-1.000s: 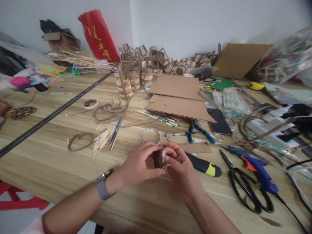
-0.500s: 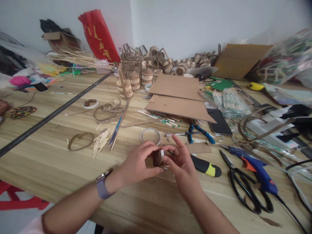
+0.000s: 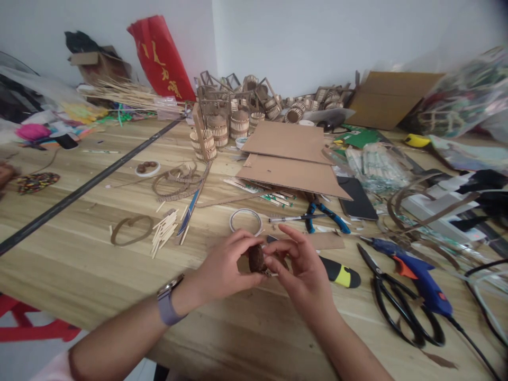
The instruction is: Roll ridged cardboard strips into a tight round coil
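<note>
A small dark brown rounded piece is held up over the wooden table. My left hand grips it from the left between thumb and fingers. On its right side, my right hand touches it with thumb and forefinger pinched together, the other fingers raised. Whatever lies between those right fingertips is too small to make out. Just behind the hands is a white tape ring. A black and yellow tool handle lies right of my right hand.
Black scissors and a blue glue gun lie at the right. Small sticks are at the left, near a long dark bar. Cardboard sheets and little slatted buckets stand behind. Another person's hand shows at the left edge.
The white bit seen at the brown piece's right side no longer shows. My right hand has shifted slightly, its raised forefinger lower and more bent.
</note>
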The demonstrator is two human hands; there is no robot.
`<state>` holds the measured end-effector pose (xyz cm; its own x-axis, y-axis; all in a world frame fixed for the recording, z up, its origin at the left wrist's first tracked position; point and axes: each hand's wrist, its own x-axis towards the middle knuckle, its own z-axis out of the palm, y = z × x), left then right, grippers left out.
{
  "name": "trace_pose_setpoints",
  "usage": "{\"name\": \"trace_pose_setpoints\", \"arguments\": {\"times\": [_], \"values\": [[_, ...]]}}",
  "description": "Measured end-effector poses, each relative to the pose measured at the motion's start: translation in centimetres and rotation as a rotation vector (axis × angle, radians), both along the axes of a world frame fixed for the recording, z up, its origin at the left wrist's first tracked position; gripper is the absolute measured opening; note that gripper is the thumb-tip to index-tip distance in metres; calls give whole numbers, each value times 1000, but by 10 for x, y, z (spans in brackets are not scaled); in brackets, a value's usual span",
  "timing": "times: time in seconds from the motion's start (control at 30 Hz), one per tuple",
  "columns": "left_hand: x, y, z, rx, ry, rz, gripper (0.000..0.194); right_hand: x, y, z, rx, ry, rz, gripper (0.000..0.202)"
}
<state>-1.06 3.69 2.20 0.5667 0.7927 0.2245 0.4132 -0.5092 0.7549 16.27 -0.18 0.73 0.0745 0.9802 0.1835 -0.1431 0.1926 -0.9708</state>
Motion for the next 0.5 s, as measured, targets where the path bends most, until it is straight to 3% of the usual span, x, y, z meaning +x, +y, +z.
{"name": "trace_pose_setpoints", "arguments": {"times": [0.33,0.5], "values": [[0,1,-3,11,37,1,43,8,6,-4,29,-179,70,49],[-1,1,-6,32,5,-4,59,9,8,-3,36,-170,112,50]]}}
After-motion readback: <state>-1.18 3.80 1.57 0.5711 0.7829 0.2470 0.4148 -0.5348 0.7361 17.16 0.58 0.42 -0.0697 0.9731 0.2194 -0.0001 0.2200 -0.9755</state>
